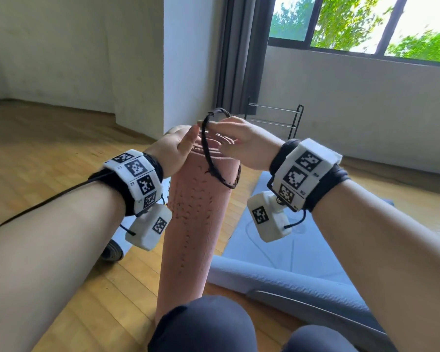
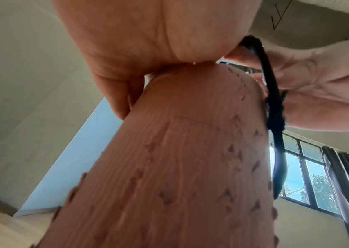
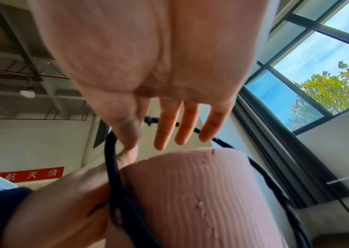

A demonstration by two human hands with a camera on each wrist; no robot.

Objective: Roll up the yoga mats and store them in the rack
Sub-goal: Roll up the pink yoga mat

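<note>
A rolled pink yoga mat stands upright between my knees. My left hand grips its top end, fingers curled round the far side, palm against the roll. A black elastic band hangs as a loop over the top of the roll, its lower part partway down the near right side. My right hand pinches the band's upper part between thumb and forefinger. In the right wrist view the other fingers are straight above the mat, and the band runs past my left hand.
A black metal rack stands behind the mat by the dark curtain. A blue-grey mat lies partly rolled on the wooden floor to my right. A dark roll end shows under my left forearm.
</note>
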